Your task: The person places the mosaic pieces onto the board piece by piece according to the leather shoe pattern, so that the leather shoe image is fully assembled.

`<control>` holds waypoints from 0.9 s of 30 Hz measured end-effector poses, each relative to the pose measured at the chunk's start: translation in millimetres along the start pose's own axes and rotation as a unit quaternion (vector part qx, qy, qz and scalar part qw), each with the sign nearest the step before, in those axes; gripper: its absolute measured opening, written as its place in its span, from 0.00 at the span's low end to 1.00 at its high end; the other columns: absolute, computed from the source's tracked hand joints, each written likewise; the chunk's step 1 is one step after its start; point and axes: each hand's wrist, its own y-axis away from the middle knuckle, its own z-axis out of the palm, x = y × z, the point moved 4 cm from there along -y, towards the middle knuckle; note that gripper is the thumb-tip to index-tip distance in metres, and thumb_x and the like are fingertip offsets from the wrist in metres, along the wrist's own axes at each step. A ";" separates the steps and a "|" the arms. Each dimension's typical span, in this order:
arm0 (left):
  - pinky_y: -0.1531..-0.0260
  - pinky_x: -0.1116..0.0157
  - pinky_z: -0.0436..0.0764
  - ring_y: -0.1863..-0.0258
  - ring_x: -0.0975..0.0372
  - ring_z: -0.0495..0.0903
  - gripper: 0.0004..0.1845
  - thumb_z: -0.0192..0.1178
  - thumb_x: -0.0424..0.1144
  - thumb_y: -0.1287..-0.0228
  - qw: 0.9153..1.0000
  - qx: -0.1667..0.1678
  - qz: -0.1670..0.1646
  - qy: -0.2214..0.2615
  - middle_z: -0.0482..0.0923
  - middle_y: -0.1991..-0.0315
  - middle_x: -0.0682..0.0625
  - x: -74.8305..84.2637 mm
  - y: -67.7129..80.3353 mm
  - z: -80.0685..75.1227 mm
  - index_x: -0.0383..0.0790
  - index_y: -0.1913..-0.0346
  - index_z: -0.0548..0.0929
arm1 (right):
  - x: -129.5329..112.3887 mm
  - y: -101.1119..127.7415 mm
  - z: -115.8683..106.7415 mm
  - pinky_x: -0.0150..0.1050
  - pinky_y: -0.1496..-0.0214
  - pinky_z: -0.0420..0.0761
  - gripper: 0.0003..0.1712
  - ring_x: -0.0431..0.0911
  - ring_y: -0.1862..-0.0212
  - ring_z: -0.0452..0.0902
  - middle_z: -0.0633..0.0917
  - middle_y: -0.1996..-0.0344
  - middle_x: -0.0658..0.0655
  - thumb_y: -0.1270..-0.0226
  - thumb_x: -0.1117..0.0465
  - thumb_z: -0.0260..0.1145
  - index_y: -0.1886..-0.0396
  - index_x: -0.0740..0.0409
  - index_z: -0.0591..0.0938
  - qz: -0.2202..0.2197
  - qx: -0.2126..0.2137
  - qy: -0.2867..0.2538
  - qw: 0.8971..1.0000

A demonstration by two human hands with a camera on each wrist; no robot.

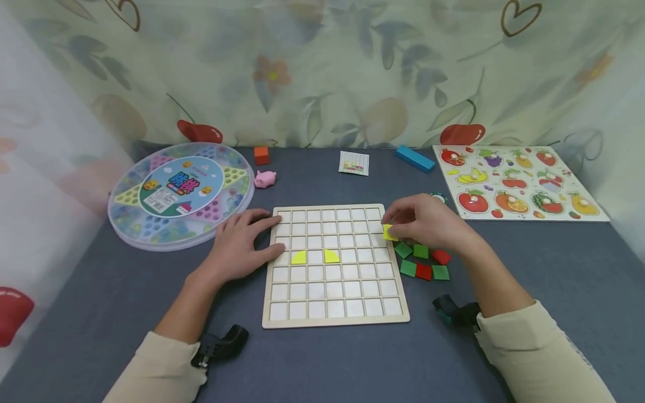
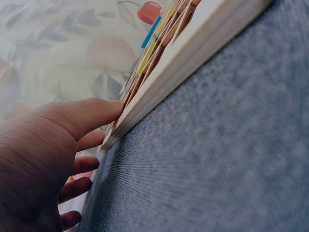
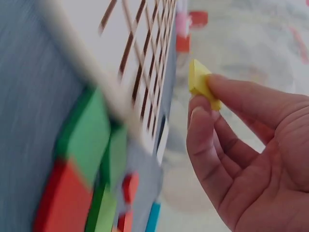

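Note:
A wooden grid board point(image 1: 335, 320) lies on the blue-grey table; two yellow quarter-round tiles point(image 1: 299, 257) point(image 1: 331, 256) sit in its cells. My left hand point(image 1: 241, 245) lies flat with straight fingers on the board's left edge point(image 2: 159, 79), the fingertips point(image 2: 104, 108) against it. My right hand point(image 1: 422, 223) hovers at the board's right edge and pinches a small yellow tile point(image 1: 389, 232) point(image 3: 199, 83) between thumb and fingers. Just below that hand lies a loose pile of green and red square tiles point(image 1: 423, 263) point(image 3: 84, 145).
A round marble game box point(image 1: 180, 190) sits at the back left, beside a pink pig point(image 1: 265, 178) and an orange cube point(image 1: 261, 155). A pattern card point(image 1: 354, 163), a blue block point(image 1: 414, 158) and a fruit peg puzzle point(image 1: 519, 182) lie at the back right.

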 end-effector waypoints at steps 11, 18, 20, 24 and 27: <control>0.30 0.34 0.52 0.25 0.40 0.57 0.35 0.63 0.56 0.30 1.000 0.000 -0.003 0.001 0.63 0.24 0.39 -0.8 -1.4 0.3 0.49 0.23 0.71 | -71.0 -24.1 58.7 0.38 0.62 0.79 0.07 0.44 0.70 0.79 0.86 0.75 0.51 0.33 0.67 0.69 0.62 0.53 0.91 -0.080 -0.113 -0.035 0.990; 0.30 0.34 0.52 0.25 0.40 0.57 0.35 0.63 0.56 0.30 1.000 0.003 -0.003 0.002 0.63 0.24 0.39 -1.4 -1.9 0.5 0.49 0.24 0.72 | -95.0 -34.5 85.7 0.36 0.62 0.77 0.07 0.43 0.67 0.77 0.85 0.73 0.49 0.35 0.67 0.71 0.65 0.51 0.91 -0.099 -0.148 0.013 0.984; 0.30 0.34 0.52 0.25 0.40 0.57 0.35 0.63 0.56 0.30 1.000 0.003 -0.004 0.003 0.63 0.24 0.39 -1.3 -1.9 0.6 0.49 0.24 0.72 | -96.1 -35.2 89.1 0.36 0.62 0.76 0.07 0.43 0.66 0.77 0.85 0.73 0.49 0.36 0.68 0.72 0.66 0.51 0.92 -0.093 -0.146 0.024 0.985; 0.30 0.34 0.53 0.25 0.41 0.58 0.35 0.63 0.56 0.30 1.000 0.001 -0.005 0.001 0.63 0.24 0.39 -0.7 -1.3 0.1 0.49 0.24 0.72 | -97.1 -33.8 93.6 0.36 0.62 0.77 0.08 0.44 0.66 0.77 0.86 0.73 0.48 0.36 0.69 0.72 0.67 0.50 0.92 -0.089 -0.132 0.040 0.986; 0.30 0.33 0.53 0.25 0.41 0.58 0.35 0.63 0.56 0.30 1.000 0.001 -0.005 -0.002 0.63 0.24 0.39 -0.5 -0.6 -0.5 0.49 0.24 0.72 | -98.2 -31.4 95.5 0.36 0.62 0.76 0.08 0.43 0.65 0.77 0.85 0.72 0.47 0.36 0.68 0.73 0.66 0.49 0.92 -0.097 -0.122 0.056 0.986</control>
